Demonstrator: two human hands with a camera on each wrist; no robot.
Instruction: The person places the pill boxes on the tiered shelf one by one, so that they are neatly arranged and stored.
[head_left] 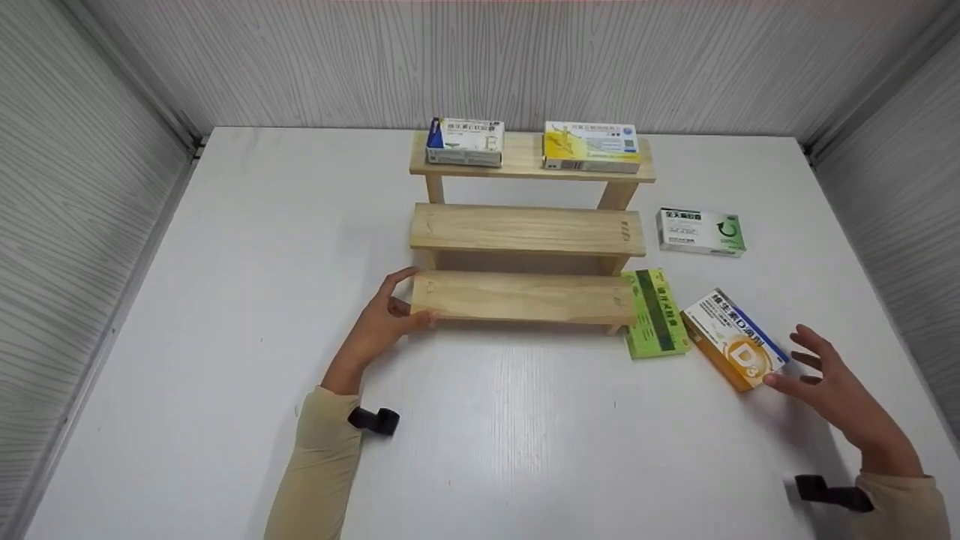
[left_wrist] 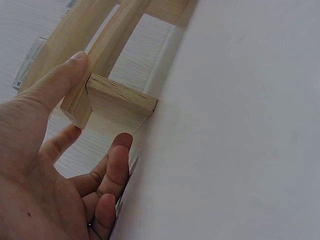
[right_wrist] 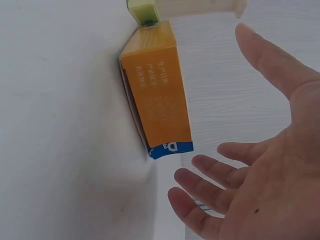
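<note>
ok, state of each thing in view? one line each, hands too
Wooden shelf: standing upright
Blue-white box: flat on top step
Yellow-white box: flat on top step
Green-white box: flat on table
Lime box: flat on table
D3 box: flat on table, angled
Left hand: pinching bottom step's left end
Right hand: fingers spread beside D3 box

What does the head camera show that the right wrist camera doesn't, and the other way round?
Only the head view shows the left hand gripping the lowest wooden shelf, plus the yellow-and-white box on the top shelf. Only the right wrist view shows the printed orange end panel of the D3 box. Both show that box, the light-green box and the right hand.
</note>
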